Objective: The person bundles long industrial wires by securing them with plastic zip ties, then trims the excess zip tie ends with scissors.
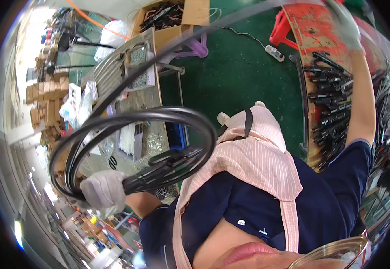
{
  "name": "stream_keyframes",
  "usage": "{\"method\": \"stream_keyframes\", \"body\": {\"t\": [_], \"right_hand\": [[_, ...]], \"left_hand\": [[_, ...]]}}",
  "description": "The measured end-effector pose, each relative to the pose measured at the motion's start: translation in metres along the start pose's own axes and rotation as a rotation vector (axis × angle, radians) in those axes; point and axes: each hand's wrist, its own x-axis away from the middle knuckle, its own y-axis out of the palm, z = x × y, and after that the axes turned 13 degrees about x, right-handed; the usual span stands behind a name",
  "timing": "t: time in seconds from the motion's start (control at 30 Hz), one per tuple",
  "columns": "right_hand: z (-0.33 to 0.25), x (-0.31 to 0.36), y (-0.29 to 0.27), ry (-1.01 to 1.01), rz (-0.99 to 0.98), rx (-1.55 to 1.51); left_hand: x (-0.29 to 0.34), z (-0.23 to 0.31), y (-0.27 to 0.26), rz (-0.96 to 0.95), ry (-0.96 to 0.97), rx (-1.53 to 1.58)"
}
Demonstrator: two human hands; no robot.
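Observation:
My left hand point(103, 190), in a whitish glove, is closed round a coil of thick black cable point(148, 115). Black elongated parts point(170, 159), which look like handles or clamps, lie against the lower side of the coil, beside this hand. From the coil a length of the cable rises through the air to the upper right, toward my outstretched right hand point(345, 27). That hand is gloved too and blurred, near the far end of the right bench. The cable's line leads into its grip, though the separate fingers cannot be made out.
On the right a worn red-and-brown bench point(313, 27) carries several black handle-like tools point(331, 98). The left table holds a tray of small metal parts point(139, 62) and scissors point(112, 162). Beyond are a carton of parts point(161, 18), a purple stool point(195, 47), a red stool point(284, 31) and a power strip point(274, 53).

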Motion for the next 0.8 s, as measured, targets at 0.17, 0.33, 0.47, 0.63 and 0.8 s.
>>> {"method": "stream_keyframes", "body": {"t": [0.17, 0.33, 0.47, 0.63, 0.8], "right_hand": [[-0.063, 0.069, -0.016, -0.084, -0.835, -0.265], [-0.177, -0.058, -0.111, -0.471, -0.663, -0.47], [-0.245, -0.065, -0.071, -0.44, -0.274, -0.777], [-0.266, -0.108, -0.058, -0.252, -0.463, -0.905], [-0.258, -0.06, 0.01, -0.01, -0.001, -1.686]], "left_hand": [[-0.006, -0.039, -0.032, 0.568, -0.058, 0.004], [-0.041, -0.074, -0.081, 0.97, -0.155, -0.556], [-0.065, -0.091, -0.088, 0.906, -0.341, -0.455], [-0.075, -0.11, -0.094, 0.909, -0.395, -0.715], [-0.069, -0.116, -0.083, 0.881, -0.212, -0.225]]}}
